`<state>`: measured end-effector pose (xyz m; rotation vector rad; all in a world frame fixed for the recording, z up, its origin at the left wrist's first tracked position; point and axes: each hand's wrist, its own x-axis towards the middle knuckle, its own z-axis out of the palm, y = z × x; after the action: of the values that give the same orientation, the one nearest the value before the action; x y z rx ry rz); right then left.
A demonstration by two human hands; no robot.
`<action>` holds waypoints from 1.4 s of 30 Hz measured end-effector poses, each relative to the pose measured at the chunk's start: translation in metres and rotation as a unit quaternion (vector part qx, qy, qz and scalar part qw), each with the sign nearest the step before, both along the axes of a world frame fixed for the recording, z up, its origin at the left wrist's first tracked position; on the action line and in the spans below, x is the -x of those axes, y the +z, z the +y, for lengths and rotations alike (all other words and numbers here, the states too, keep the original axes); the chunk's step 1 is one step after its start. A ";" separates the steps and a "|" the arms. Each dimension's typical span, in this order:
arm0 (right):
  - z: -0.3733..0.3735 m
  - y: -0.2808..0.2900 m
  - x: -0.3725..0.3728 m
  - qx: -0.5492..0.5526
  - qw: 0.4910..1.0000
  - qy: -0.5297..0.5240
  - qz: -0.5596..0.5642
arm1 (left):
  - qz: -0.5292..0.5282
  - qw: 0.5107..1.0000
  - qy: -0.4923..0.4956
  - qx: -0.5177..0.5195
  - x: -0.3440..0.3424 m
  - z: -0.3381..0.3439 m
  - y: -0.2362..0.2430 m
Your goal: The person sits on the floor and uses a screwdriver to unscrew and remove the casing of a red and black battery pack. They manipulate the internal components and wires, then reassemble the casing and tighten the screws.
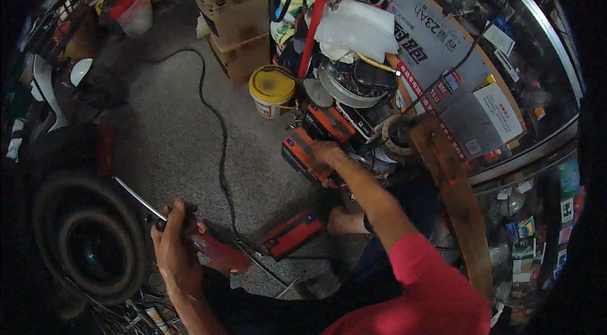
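My left hand (pixel 172 240) is closed around a tool with a long shiny metal shaft (pixel 140 198), much like a screwdriver. The shaft points up and to the left. A blurred red part (pixel 222 253) shows just right of this hand, and whether it belongs to the tool I cannot tell. My right hand (pixel 326 153) is bent over the top of a black and orange-red battery (pixel 297 144), its fingers partly hidden. Behind that stands a similar battery (pixel 332 121). Another red and black one (pixel 293 234) lies on the floor between my arms.
A black cable (pixel 221 139) winds across the grey floor (pixel 171 113). Beyond the batteries are a yellow-lidded bucket (pixel 272 85) and stacked cardboard boxes (pixel 237 25). A tyre (pixel 88 246) is at the left. Right of my arm are a wooden plank (pixel 461 221) and a glass display case (pixel 537 221).
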<state>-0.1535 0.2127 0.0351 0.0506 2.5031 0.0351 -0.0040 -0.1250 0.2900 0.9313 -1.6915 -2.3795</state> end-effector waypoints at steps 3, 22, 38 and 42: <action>0.027 0.047 0.018 -0.074 0.983 0.152 -0.066 | 0.042 0.998 -0.044 0.020 0.000 -0.013 -0.006; 0.178 0.100 -0.166 0.082 0.884 0.276 0.367 | 0.051 0.996 -0.069 0.039 -0.007 0.005 -0.008; 0.145 0.119 -0.179 0.068 0.923 0.150 0.348 | 0.005 0.993 -0.048 0.108 -0.011 0.005 -0.016; 0.136 0.158 -0.183 0.068 0.912 0.193 0.356 | 0.020 0.991 -0.054 0.122 -0.010 -0.005 -0.012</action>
<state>0.0297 0.3485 0.1926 -0.5939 3.1929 0.0046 0.0061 -0.1298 0.2780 0.7678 -2.0063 -2.1691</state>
